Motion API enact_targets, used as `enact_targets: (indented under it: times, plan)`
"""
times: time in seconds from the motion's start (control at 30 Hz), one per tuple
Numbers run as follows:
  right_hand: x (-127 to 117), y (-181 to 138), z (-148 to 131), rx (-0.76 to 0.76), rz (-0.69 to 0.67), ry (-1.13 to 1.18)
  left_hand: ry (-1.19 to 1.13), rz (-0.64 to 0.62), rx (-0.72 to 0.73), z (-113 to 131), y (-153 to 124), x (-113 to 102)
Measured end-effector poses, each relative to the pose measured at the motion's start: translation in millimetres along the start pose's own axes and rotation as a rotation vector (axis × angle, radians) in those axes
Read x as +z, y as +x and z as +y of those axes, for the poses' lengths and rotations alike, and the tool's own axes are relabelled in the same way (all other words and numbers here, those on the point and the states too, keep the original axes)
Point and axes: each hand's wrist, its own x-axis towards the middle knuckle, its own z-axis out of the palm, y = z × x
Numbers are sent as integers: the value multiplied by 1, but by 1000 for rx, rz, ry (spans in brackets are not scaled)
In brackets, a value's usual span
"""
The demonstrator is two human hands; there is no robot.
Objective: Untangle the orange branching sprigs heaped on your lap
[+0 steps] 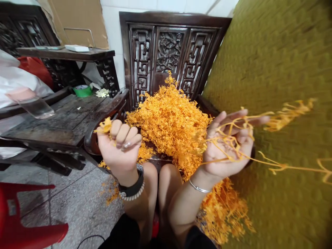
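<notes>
While the clenched left hand grips one orange tuft, the half-open right hand cradles several thin strands.

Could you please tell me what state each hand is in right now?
Left hand: closed, gripping orange sprigs.
Right hand: open, orange strands draped across it.

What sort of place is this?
Probably a room in a home or a small home workspace, not a factory. It has a carved dark-wood settee, a red plastic stool on a tiled floor, and loose orange sprigs heaped by hand against the settee.
</notes>
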Motion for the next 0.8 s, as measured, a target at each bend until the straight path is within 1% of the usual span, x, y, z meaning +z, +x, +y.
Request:
enact_targets:
  times: [0.03, 0.07, 0.1, 0.2, 0.3, 0.37, 0.4, 0.43, 0.47, 0.53, 0.57, 0.6, 0.63, 0.7, 0.77, 0.8]
  plan:
    - [0, 0, 3, 75, 19, 249, -13, -7, -69, -3, 2, 1]
    - [-1, 0, 6, 154, 38, 414, -29, -15, -117, -7, 3, 3]
    - [-1, -1, 9, 208, 44, 506, -44, -20, -148, -13, 5, 5]
    - [-1, -2, 14, 273, 47, 581, -59, -10, -206, -33, 9, 8]
    - [-1, -1, 16, 313, 58, 635, -52, -26, -362, -48, 13, 9]
    - [-2, -1, 17, 285, 36, 569, -73, -43, -467, -53, 14, 8]
    - [-2, 0, 17, 224, 19, 468, -93, -53, -510, -54, 15, 8]
    - [-3, 0, 18, 131, 3, 308, -114, -71, -562, -55, 16, 8]
    - [-3, 1, 18, 28, -9, 93, -133, -100, -624, -54, 17, 8]
    - [-5, 1, 17, -145, -24, -409, -153, -188, -766, -54, 18, 8]
    - [-5, 1, 16, -192, -25, -642, -149, -239, -820, -54, 18, 8]
    - [-5, 0, 14, -221, -33, -835, -133, -284, -836, -55, 18, 8]
    - [-4, 0, 12, -239, -46, -988, -103, -315, -808, -57, 17, 8]
    - [-2, 0, 7, -278, -66, -1204, 28, -332, -646, -64, 14, 8]
    - [0, -1, 4, -292, -74, -1375, 260, -348, -453, -72, 10, 8]
    - [0, -2, 3, -298, -77, -1442, 394, -380, -384, -76, 9, 7]
